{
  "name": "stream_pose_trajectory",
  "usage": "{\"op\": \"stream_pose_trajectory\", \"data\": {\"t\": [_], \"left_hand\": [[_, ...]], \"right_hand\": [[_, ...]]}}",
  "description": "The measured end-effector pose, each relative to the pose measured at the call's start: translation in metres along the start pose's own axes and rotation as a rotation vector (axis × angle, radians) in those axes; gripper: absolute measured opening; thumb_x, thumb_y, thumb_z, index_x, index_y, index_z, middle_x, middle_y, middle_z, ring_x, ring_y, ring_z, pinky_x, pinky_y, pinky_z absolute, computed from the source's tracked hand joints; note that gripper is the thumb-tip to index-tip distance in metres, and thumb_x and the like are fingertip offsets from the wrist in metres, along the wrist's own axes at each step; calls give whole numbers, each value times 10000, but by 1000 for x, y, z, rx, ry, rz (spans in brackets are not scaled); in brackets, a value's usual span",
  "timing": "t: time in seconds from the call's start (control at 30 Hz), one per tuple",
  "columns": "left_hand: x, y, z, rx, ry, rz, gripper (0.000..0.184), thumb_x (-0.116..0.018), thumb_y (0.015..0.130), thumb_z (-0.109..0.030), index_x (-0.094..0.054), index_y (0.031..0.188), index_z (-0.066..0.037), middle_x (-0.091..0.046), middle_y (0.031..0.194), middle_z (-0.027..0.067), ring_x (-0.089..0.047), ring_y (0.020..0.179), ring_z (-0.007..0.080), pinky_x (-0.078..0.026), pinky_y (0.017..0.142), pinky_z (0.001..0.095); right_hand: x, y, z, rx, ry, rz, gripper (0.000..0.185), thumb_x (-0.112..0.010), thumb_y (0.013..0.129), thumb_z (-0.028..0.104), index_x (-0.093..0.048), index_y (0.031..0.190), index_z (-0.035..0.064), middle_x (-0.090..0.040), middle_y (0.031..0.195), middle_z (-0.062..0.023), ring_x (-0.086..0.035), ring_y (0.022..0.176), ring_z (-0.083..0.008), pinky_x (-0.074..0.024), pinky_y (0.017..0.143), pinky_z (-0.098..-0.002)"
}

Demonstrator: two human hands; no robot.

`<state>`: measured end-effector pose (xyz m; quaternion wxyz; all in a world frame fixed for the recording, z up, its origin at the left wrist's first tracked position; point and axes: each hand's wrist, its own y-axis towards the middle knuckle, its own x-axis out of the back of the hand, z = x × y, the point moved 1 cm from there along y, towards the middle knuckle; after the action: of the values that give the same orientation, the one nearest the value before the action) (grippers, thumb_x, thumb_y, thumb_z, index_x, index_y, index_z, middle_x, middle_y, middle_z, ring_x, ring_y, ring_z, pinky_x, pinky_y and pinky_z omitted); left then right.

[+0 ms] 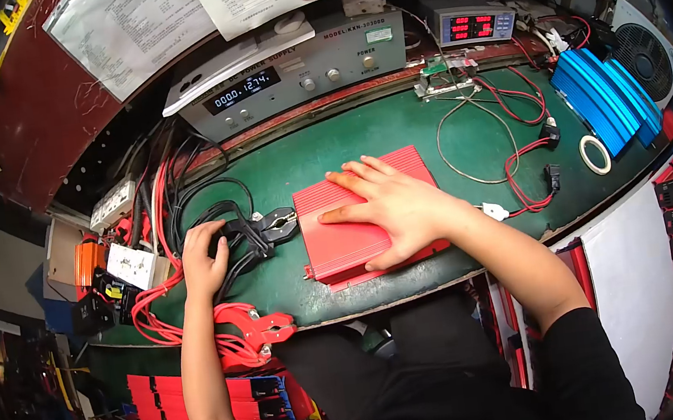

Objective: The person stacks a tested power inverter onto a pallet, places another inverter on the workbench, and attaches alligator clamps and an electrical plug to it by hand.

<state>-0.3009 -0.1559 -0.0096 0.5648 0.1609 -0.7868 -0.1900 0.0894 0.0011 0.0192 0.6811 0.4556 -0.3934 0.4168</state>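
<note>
Connection work is apparently in hand: right hand [407,206], spread flat, grasping nothing, steadies red case [337,248] on green bench [328,139]; left hand [205,262], grip indiscernible, adjoins black clamp [277,232], which calls for alignment next.

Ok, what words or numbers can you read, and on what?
"DC POWER SUPPLY": grey power supply
"MODEL:KXN-30300", last character unclear: same front
"POWER": above its knob
"000.0 12.74": its display
Too small or blurred: red-digit meter, posted papers, green-white sticker.
</note>
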Motion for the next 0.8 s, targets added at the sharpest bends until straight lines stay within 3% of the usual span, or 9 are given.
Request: {"op": "stream_pose_trajectory", "data": {"t": [0.8], "left_hand": [[-2, -1, 2, 10, -12, -10, 310, -698, 911, -81, -727, 1215, -30, -731, 1209, 167, -656, 1178, 376, -507, 1059, 456]], "right_hand": [[1, 1, 3, -5, 1, 2, 905, -815, 732, 618, -604, 1542, 272, -383, 1677, -314, -354, 1547, -548, -212, 1320, -622]]}}
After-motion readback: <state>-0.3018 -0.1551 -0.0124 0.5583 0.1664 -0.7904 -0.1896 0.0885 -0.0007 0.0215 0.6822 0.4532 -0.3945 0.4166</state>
